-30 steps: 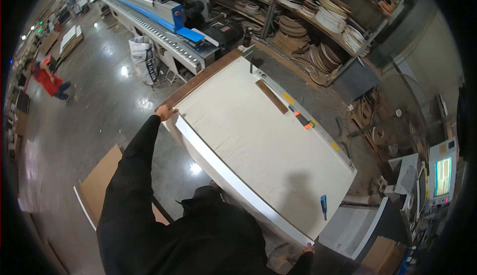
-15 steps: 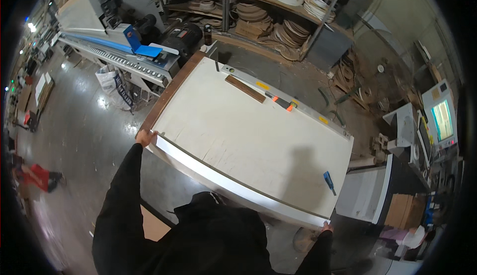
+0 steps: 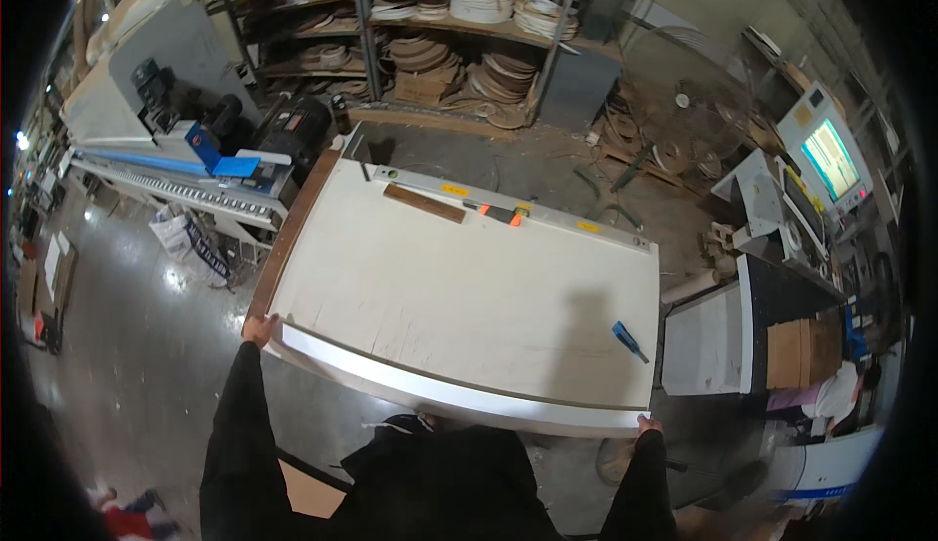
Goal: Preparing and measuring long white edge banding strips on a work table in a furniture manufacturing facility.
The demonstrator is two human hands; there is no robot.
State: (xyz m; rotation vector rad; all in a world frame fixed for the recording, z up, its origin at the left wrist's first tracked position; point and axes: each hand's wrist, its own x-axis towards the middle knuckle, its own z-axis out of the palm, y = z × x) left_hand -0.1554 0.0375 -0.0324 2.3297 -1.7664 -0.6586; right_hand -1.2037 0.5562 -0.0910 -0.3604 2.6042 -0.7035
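A long, glossy white strip runs along the near edge of a large pale board-topped table. At its left end my left hand is closed, by the table's brown side edge. My right hand grips the strip's right end, near the table's front right corner. Along the far edge lies a long spirit level with yellow labels. Beside it rest a short brown wood strip and an orange-and-black utility knife. A blue-handled tool lies towards the right edge.
A machine with a blue guard stands at the far left, near a printed sack. Behind the table, shelves hold coiled edging rolls. A lit control screen and cardboard boxes are on the right. Another person is at the right.
My view has turned to the right, so the table appears more level and shifted left. Both hands stay at the ends of the white strip. A red-clad person at left sits lower in view.
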